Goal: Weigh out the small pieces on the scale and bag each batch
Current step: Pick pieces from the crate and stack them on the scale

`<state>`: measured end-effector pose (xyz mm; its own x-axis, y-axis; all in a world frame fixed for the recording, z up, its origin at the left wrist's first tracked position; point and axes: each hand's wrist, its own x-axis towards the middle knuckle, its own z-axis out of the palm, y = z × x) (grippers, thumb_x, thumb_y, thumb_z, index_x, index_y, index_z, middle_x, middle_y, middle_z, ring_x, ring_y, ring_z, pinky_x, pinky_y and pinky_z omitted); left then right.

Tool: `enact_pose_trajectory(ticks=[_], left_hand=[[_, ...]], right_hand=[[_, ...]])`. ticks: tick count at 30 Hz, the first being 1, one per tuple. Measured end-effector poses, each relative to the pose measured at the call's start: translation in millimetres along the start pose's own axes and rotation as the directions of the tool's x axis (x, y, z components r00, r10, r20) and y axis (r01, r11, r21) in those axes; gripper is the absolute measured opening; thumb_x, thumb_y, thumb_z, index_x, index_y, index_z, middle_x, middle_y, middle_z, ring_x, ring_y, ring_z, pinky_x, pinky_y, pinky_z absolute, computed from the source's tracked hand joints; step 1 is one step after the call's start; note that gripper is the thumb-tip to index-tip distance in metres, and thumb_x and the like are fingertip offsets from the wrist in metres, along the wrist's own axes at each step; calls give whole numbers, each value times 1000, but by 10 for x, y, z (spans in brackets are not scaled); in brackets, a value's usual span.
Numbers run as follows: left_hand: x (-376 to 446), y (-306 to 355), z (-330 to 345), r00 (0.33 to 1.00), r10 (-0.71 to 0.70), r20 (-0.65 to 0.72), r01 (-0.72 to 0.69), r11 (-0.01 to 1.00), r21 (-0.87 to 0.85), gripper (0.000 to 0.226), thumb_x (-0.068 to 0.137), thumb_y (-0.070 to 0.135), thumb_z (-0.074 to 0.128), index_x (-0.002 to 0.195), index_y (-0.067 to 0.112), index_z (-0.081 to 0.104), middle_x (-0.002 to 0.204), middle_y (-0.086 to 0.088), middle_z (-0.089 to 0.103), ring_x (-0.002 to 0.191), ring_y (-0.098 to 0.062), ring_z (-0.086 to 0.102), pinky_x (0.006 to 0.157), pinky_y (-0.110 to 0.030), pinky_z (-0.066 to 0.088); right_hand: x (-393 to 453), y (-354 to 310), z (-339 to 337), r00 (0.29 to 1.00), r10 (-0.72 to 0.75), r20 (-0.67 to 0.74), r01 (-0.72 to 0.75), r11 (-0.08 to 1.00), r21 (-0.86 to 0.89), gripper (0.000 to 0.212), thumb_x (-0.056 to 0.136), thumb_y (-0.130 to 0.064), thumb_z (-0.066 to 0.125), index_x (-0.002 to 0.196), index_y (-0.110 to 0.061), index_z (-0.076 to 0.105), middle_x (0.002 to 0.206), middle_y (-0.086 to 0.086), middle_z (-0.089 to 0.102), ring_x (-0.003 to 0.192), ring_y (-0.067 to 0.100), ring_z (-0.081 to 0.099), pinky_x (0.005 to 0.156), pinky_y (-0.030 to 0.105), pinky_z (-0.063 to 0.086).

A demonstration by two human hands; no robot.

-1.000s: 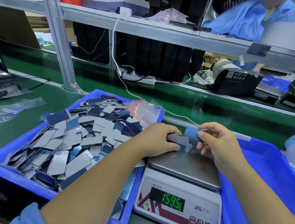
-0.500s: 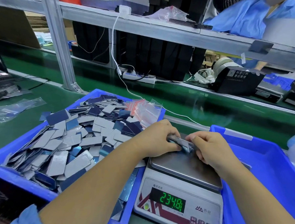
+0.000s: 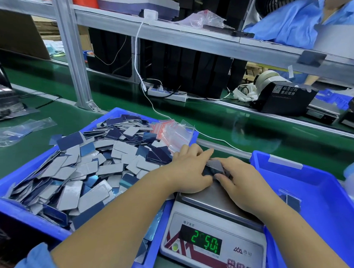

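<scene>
Since a second ago both hands have closed together over the small stack on the scale, and the green reading has climbed.

At the left edge of the green counter lies a loose clear bag [image 3: 19, 130]. Next to it stands the large blue tray [image 3: 6, 188], heaped with grey and dark blue flat pieces [image 3: 88, 168]; a bundle of empty zip bags [image 3: 172, 132] with red strips rests at its far right corner. The left hand [image 3: 189, 171] reaches over this tray's right rim, and its grip is curled around the left side of the stack of pieces [image 3: 214, 167]. The right hand [image 3: 241, 181] pinches the same stack from the right side, with its wrist over the steel pan of the scale [image 3: 211, 243]. The stack sits at the far edge of the pan. The middle digit of the display is blurred. At the right, a second blue tray [image 3: 326, 188] holds one filled bag [image 3: 290, 201].

I judge that this batch is weighed or nearly weighed, but it is not yet bagged. Very many pieces are left in the big tray, so most of the task remains.
</scene>
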<state>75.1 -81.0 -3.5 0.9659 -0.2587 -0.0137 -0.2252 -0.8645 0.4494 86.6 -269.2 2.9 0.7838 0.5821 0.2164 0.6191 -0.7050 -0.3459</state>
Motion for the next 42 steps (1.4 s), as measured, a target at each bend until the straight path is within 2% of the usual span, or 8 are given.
enact_pose_trajectory(ticks=[5, 9, 11, 15, 24, 29, 35, 42], left_hand=[[-31, 31, -55, 992, 82, -91, -97, 979, -177, 80, 94, 36, 53, 158, 41, 6, 144, 10, 28, 137, -12, 18, 118, -43, 19], [-70, 75, 18, 993, 111, 30, -111, 994, 16, 83, 95, 55, 46, 150, 55, -16, 161, 9, 9, 147, -17, 4, 118, -45, 7], [-85, 64, 48, 996, 72, 47, -77, 991, 113, 81, 95, 65, 40, 151, 52, -16, 166, 3, 0, 150, -20, -4, 119, -50, 4], [-101, 50, -12, 998, 31, 60, -38, 992, 116, 80, 95, 63, 44, 157, 44, -3, 167, -1, 4, 152, -18, -5, 120, -50, 4], [-132, 233, 16, 994, 105, 27, -93, 956, -277, 94, 90, 21, 50, 157, 40, -13, 167, 19, -3, 151, -3, 7, 114, -20, 13], [-107, 410, 87, 992, 122, 31, -106, 942, -317, 103, 80, 1, 44, 155, 46, -9, 165, 18, -12, 153, -12, 1, 121, -39, 25], [-84, 393, 13, 992, 107, -67, -126, 859, -496, 101, 79, -3, 48, 157, 41, 1, 164, 14, -2, 152, -17, 13, 122, -40, 22], [-43, 206, 80, 994, -25, 105, 17, 997, 74, 79, 93, 35, 38, 160, 29, -5, 169, -1, -4, 153, -21, -18, 122, -52, -13]], right_hand=[[-47, 20, -74, 999, -6, -45, 5, 1000, -9, 33, 93, -22, 59, 112, -49, 58, 83, -25, 51, 84, -3, 49, 70, 22, 40], [-41, 60, -48, 997, 60, -42, -63, 995, -78, 27, 89, -29, 59, 74, -45, 43, 71, -15, 44, 70, 7, 48, 57, 22, 31], [-50, 29, -27, 995, 97, 9, -94, 986, -140, 10, 92, -36, 56, 99, -43, 53, 83, -14, 46, 79, 14, 52, 64, 29, 41], [-54, 36, -34, 992, 122, 11, -119, 983, -136, 46, 95, -38, 58, 140, -36, 49, 103, -12, 54, 99, 14, 56, 81, 31, 46], [-25, 24, -41, 992, 123, -20, -123, 992, -14, 35, 85, -24, 69, 119, -33, 65, 102, -9, 66, 97, 11, 58, 79, 21, 40], [22, -52, 7, 988, 144, -55, -141, 988, 59, 36, 79, -16, 63, 89, -47, 46, 82, -27, 54, 77, -5, 55, 58, 8, 37], [23, -91, -54, 982, 153, -110, -142, 984, 107, 24, 80, -16, 66, 81, -39, 63, 71, -24, 61, 81, -2, 56, 60, 11, 39], [-21, 14, -73, 973, 226, -41, -224, 974, 43, 30, 85, -22, 69, 111, -36, 69, 101, -16, 65, 91, 5, 54, 73, 12, 34]])
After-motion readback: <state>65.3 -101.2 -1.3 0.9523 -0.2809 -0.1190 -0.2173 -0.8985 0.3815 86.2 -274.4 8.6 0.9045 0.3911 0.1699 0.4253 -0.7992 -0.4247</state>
